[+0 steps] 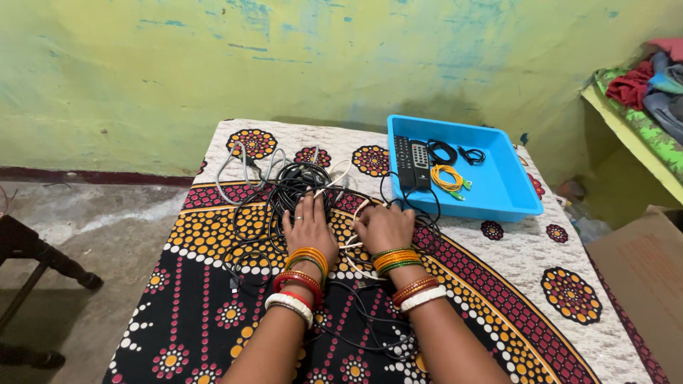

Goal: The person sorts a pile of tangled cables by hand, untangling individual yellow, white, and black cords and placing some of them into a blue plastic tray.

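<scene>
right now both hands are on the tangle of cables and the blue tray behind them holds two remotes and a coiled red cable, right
Not quite: in the head view the coiled cable in the blue tray is yellow, not red. Both hands, left and right, rest on the tangle of cables, and two remotes lie in the tray.

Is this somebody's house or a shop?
Probably a room in a home: a painted, worn wall, a patterned cloth over the table, and folded clothes on a shelf at the side.

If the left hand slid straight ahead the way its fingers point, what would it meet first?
The left hand already lies on the tangle of black cables; straight ahead it would likely meet more of that pile first, then patterned cloth.
</scene>
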